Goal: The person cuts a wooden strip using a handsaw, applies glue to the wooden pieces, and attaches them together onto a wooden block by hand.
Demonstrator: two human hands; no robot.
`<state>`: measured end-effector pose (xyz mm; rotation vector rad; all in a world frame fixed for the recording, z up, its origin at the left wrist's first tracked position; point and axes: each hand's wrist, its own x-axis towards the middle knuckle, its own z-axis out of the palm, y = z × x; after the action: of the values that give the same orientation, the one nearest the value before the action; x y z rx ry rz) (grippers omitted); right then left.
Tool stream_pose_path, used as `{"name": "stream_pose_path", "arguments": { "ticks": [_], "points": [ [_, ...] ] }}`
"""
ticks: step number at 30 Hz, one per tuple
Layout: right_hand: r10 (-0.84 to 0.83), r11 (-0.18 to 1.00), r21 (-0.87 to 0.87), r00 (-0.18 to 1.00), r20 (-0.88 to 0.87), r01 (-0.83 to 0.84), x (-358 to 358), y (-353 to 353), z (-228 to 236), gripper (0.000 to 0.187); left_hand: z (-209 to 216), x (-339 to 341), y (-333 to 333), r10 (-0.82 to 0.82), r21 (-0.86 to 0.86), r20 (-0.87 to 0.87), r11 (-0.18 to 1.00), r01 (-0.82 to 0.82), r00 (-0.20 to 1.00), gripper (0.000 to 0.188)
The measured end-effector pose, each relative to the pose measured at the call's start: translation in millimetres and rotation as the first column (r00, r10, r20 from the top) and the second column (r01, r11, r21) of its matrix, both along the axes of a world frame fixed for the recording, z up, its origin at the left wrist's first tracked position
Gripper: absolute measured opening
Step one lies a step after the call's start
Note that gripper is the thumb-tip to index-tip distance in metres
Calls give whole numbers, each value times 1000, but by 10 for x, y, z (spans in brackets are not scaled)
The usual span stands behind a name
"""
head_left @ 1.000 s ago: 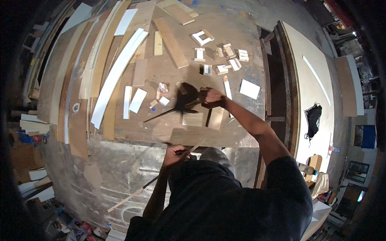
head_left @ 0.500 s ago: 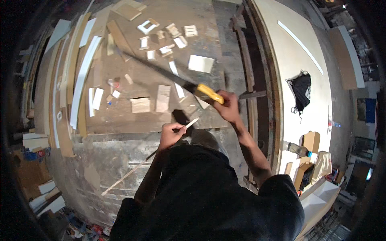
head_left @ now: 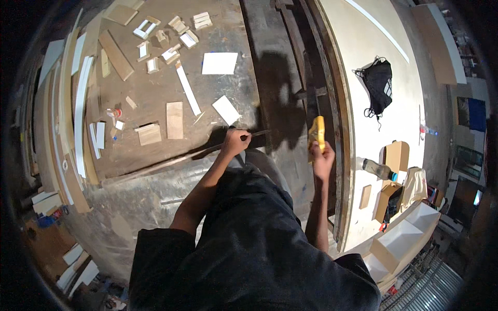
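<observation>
My left hand [head_left: 236, 142] is closed around a long thin wooden strip [head_left: 176, 159], pinched near one end. The strip runs down to the left along the near edge of the worktable [head_left: 150, 93], and a short dark end sticks out to the right of my fingers. In my right hand [head_left: 323, 161] is a handsaw [head_left: 317, 132], held by its yellow handle. Its blade points away from me over the dark gap beside the table and is hard to make out there. Saw and strip are apart. A white rectangular panel [head_left: 226, 110] lies just beyond my left hand.
Several small wooden pieces [head_left: 170, 54] and a white sheet [head_left: 219, 63] lie farther back. Long boards [head_left: 83, 114] line the table's left side. On the pale surface at right are a black cloth item [head_left: 377, 85], a bottle [head_left: 377, 169] and a cardboard box [head_left: 392, 155].
My right hand has swung the saw rightward off the table, its blade turning from leftward to away from me. My left hand has moved up and right, bringing the strip along the table edge.
</observation>
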<state>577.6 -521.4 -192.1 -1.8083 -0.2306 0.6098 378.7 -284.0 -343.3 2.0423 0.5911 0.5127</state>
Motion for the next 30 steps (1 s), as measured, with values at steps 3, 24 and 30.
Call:
{"name": "stream_pose_path", "arguments": {
  "ticks": [3,24,30],
  "points": [
    [24,990,-135,999,-46,-30,-15,-66,-720,27,98,76,-46,-51,-147,-185,989,24,981,13],
    [61,987,-124,959,-278,-99,-346,813,-1629,30,166,204,-40,76,82,-448,996,-44,891,22],
    [34,995,-77,951,-307,-61,-343,810,-1667,32,302,248,-12,53,72,-615,997,-11,787,17]
  ]
}}
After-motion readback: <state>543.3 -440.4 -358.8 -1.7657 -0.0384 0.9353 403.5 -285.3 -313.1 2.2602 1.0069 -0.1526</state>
